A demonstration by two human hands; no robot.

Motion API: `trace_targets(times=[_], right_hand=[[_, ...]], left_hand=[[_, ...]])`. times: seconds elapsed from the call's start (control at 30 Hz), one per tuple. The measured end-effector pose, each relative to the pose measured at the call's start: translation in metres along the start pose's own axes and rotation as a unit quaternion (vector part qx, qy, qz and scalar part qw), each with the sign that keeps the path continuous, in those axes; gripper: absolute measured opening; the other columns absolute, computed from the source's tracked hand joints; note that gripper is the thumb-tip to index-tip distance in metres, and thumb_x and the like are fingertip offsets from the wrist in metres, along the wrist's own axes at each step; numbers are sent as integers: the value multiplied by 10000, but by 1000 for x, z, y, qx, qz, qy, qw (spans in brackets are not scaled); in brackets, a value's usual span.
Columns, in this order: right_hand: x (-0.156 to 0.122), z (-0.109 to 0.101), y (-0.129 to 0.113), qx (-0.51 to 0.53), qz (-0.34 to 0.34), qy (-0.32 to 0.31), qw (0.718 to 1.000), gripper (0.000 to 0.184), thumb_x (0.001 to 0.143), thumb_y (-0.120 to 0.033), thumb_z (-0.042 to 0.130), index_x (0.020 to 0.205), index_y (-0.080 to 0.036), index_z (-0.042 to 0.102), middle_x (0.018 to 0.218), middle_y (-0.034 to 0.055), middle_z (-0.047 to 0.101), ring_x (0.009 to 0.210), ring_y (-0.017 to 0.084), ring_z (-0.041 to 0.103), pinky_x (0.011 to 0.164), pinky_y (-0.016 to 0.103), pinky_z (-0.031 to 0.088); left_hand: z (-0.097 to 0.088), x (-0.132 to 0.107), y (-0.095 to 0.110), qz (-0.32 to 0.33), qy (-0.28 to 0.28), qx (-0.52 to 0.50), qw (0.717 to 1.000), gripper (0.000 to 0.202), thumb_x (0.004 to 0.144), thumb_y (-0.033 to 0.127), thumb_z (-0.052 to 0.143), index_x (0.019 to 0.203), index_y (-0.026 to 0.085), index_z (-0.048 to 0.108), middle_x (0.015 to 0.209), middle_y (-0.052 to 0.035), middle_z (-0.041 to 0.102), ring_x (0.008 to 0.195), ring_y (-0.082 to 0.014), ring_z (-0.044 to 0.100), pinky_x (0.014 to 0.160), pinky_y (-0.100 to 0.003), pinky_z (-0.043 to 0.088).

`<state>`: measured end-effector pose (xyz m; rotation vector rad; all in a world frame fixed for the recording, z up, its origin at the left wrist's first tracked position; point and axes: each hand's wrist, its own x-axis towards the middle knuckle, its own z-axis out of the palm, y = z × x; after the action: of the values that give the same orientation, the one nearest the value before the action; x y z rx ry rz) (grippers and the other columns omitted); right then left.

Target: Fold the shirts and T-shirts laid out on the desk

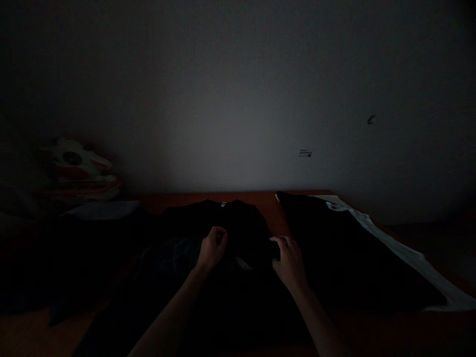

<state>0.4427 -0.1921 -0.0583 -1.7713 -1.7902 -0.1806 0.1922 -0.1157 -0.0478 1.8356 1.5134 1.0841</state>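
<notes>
The scene is very dark. A black T-shirt lies spread on a reddish-brown table, its collar with a small white tag at the far side. My left hand rests on the shirt's middle with its fingers curled together, pinching the fabric. My right hand sits at the shirt's right edge, fingers bent down onto the cloth and gripping it.
A stack of dark garments over a white one lies on the right of the table. At the far left sits a red and white stuffed shape, with a pale folded cloth beside it. A plain wall rises behind.
</notes>
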Motion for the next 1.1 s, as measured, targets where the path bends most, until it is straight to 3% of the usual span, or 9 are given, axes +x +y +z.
trace_targets(times=[0.13, 0.3, 0.43, 0.57, 0.63, 0.8, 0.87, 1.0, 1.1], right_hand=[[-5, -6, -5, -10, -36, 0, 999, 451, 658, -25, 640, 1063, -219, 598, 1122, 100, 631, 1052, 300, 600, 917, 440, 480], [-26, -21, -8, 57, -72, -40, 995, 160, 850, -231, 665, 958, -230, 546, 935, 46, 654, 901, 241, 649, 826, 372, 497], [-40, -34, -11, 70, -67, -75, 992, 217, 887, -431, 665, 955, -242, 583, 966, 47, 664, 922, 244, 655, 840, 378, 488], [-38, -48, -15, 99, -29, -157, 982, 247, 916, -478, 598, 895, -238, 655, 866, 33, 676, 855, 234, 652, 824, 373, 467], [-33, -62, -18, 156, 5, -234, 960, 311, 953, -496, 527, 877, -234, 675, 804, 17, 675, 800, 206, 649, 766, 328, 458], [-16, -94, -25, 243, 85, -445, 857, 527, 945, -655, 448, 772, -208, 667, 550, -33, 553, 528, 133, 541, 568, 252, 393], [-13, -89, -30, 225, 98, -410, 879, 518, 963, -627, 415, 748, -210, 635, 538, -33, 539, 511, 133, 535, 562, 256, 399], [-17, -54, -43, 131, 24, -206, 970, 215, 829, -405, 705, 897, -227, 606, 816, 8, 664, 739, 180, 643, 679, 281, 470], [-25, -30, -55, 47, -60, -135, 988, 202, 799, -274, 755, 946, -244, 620, 908, 24, 672, 822, 206, 664, 726, 309, 502]], left_hand=[[-1, -2, 3, -12, -19, 55, 998, 104, 930, 280, 553, 988, 222, 617, 774, -8, 705, 695, -169, 687, 633, -247, 437], [-3, -4, 8, -16, -38, 89, 995, 173, 947, 345, 561, 1052, 221, 621, 834, -30, 724, 726, -191, 693, 633, -262, 435], [-5, -5, 9, -14, -45, 91, 995, 200, 936, 358, 575, 1086, 233, 619, 883, -34, 735, 763, -198, 705, 647, -266, 446], [-4, -4, 6, -7, -45, 70, 996, 166, 937, 294, 560, 1084, 237, 613, 880, -21, 736, 749, -178, 699, 657, -259, 451], [-3, -4, 5, -6, -40, 61, 997, 160, 941, 292, 550, 1076, 235, 616, 886, -23, 736, 752, -177, 701, 659, -259, 458], [-1, -3, 3, -8, -35, 38, 999, 155, 933, 301, 558, 1057, 233, 621, 907, -34, 742, 803, -191, 711, 704, -274, 484], [-1, -3, 3, -10, -37, 36, 999, 158, 934, 304, 555, 1059, 233, 619, 899, -34, 742, 788, -191, 709, 697, -276, 484], [-1, -3, 2, -7, -36, 35, 999, 156, 936, 303, 552, 1058, 231, 616, 880, -29, 738, 772, -189, 705, 695, -276, 476], [-1, -3, 0, -8, -37, 34, 999, 168, 942, 325, 548, 1069, 232, 611, 857, -27, 731, 766, -193, 705, 685, -277, 471]])
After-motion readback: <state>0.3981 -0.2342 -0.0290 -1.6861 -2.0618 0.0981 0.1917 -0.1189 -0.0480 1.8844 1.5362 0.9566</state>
